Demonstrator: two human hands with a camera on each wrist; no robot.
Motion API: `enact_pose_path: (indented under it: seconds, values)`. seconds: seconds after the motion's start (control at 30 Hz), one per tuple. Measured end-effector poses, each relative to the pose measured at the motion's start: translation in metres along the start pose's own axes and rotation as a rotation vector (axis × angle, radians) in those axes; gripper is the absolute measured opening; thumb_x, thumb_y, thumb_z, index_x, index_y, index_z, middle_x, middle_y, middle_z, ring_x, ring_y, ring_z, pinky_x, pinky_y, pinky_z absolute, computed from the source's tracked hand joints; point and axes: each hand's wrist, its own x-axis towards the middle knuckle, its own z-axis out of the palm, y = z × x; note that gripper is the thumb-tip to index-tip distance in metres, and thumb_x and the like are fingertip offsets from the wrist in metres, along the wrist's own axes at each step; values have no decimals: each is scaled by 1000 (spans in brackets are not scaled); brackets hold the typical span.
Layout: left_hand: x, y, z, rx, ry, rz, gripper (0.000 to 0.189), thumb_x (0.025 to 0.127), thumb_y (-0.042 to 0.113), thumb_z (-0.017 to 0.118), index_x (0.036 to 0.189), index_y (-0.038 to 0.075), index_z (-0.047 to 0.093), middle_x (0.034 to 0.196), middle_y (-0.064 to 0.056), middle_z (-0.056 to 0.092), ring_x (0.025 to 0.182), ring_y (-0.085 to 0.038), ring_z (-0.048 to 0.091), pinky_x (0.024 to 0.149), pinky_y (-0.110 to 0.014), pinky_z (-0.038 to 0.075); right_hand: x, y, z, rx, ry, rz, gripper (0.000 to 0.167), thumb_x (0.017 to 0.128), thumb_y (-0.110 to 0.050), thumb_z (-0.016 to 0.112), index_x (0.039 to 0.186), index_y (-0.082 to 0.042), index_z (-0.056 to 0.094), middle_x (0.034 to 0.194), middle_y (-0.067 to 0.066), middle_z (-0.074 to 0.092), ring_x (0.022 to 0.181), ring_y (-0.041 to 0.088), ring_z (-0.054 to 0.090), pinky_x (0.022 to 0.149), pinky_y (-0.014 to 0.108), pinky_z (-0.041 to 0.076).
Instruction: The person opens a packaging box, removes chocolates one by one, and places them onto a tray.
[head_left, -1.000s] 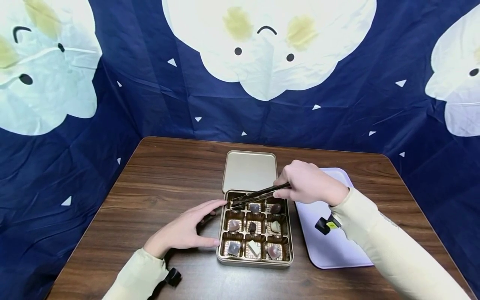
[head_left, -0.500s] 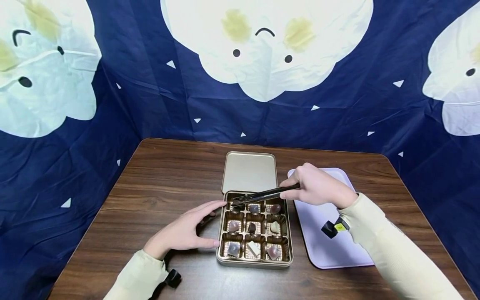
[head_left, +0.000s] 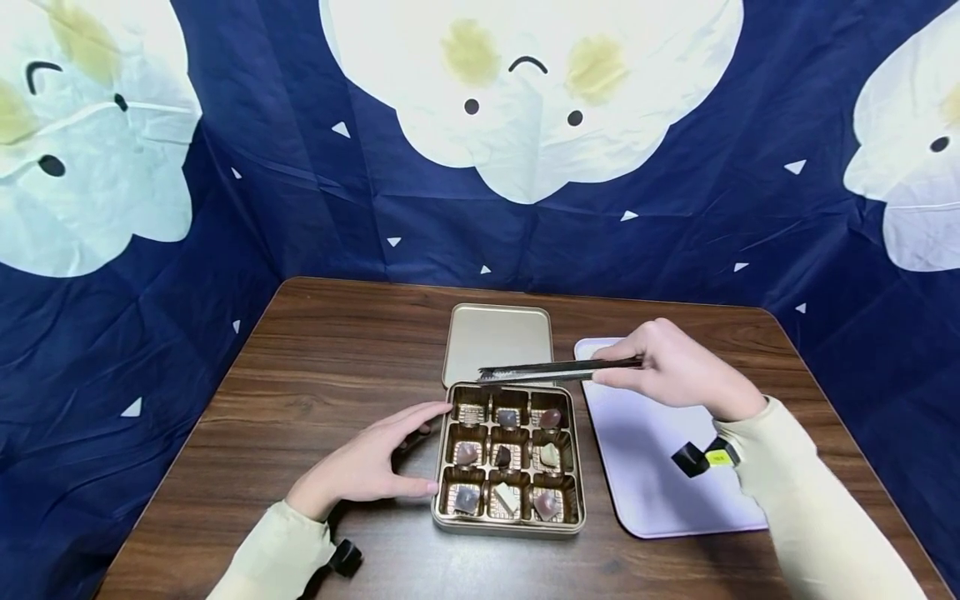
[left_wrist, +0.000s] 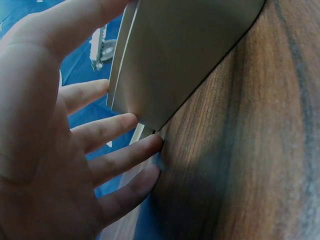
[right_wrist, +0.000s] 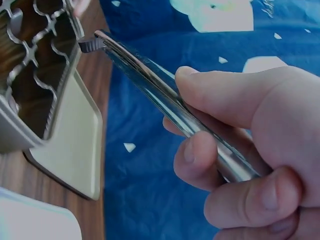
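Observation:
My right hand (head_left: 671,367) grips black tongs (head_left: 551,372), held level above the back edge of a gold tin (head_left: 510,530). In the right wrist view, a small dark ridged piece (right_wrist: 91,46) shows at the tongs' tips. The tin has a nine-pocket tray; the back-left pocket is bare. Chocolates sit in the others, among them a white one (head_left: 506,497), a pink one (head_left: 547,505) and a dark one (head_left: 503,456). My left hand (head_left: 371,458) is spread at the tin's left side, its forefinger and thumb tips right at the wall.
The tin's flat gold lid (head_left: 498,337) lies behind it. To the right is a lilac tray (head_left: 660,492), partly under my right forearm. Everything rests on a brown wooden table (head_left: 337,350), with a blue patterned cloth (head_left: 315,192) hung around it.
The tongs have risen from the back-left pocket, and my right hand has moved right with them. That pocket held a dark piece earlier and is bare now. My left hand has stayed put.

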Motion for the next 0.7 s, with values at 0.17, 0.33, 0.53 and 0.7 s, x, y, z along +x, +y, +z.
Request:
enact_pose_path:
  seconds: [0.17, 0.33, 0.53, 0.7]
  values:
    - [0, -1, 0, -8, -2, 3, 101, 82, 60, 84, 165, 28, 36, 165, 9, 40, 134, -19, 57, 114, -54, 46, -23, 7, -15, 0, 39, 125, 14, 95, -14, 80, 105, -22, 85, 78, -17, 69, 48, -8, 33, 41, 15, 30]
    - [0, -1, -1, -12, 4, 4, 101, 82, 59, 85, 164, 29, 37, 164, 11, 41, 133, -19, 58, 114, -52, 46, -45, 17, -22, 5, 57, 273, 13, 95, -20, 79, 107, -23, 85, 86, -13, 76, 51, -1, 42, 45, 20, 38]
    - [0, -1, -1, -5, 8, 13, 101, 82, 58, 86, 164, 29, 36, 164, 11, 41, 133, -19, 58, 114, -52, 46, -74, 35, -25, -8, 106, 407, 18, 93, -18, 81, 109, -11, 84, 93, 3, 80, 50, 2, 42, 44, 24, 38]
    - [0, -1, 0, -5, 10, 13, 101, 81, 58, 86, 165, 30, 36, 164, 11, 41, 134, -18, 57, 114, -53, 46, -96, 50, -25, -14, 126, 535, 24, 94, -21, 81, 113, -7, 83, 94, 8, 79, 46, 3, 36, 40, 25, 34]
